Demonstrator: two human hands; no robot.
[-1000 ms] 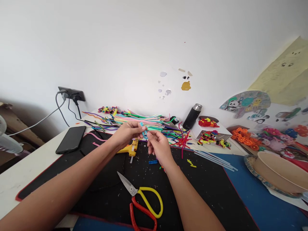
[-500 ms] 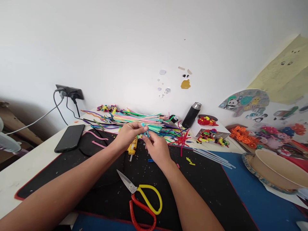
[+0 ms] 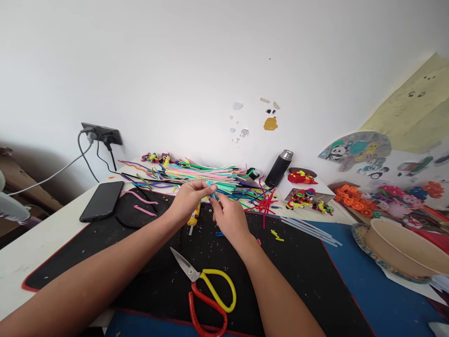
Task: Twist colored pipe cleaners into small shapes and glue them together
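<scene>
Between my fingertips, over the far half of the black mat (image 3: 298, 267), is a short piece of light-blue pipe cleaner (image 3: 212, 188). My left hand (image 3: 191, 199) pinches its upper end between thumb and forefinger. Lower down, my right hand (image 3: 228, 215) closes thumb and fingers on the same piece, and its exact shape is partly covered. Behind both hands lies a heap of pastel pipe cleaners (image 3: 199, 172). A yellow glue gun (image 3: 193, 217) shows partly beneath my left hand. Scissors (image 3: 191, 273) with one red and one yellow handle lie nearer me, blades apart.
A phone (image 3: 102, 201) lies at the left, near pink pipe-cleaner pieces (image 3: 144, 210). Clear glue sticks (image 3: 312, 230) rest at the right mat edge. A black flask (image 3: 279, 169) leans near small pipe-cleaner figures (image 3: 303, 199). A beige basin (image 3: 407, 248) stands far right.
My hands stay almost in place around the light-blue piece, with only a slight shift of the fingers. Nothing else on the mat has moved.
</scene>
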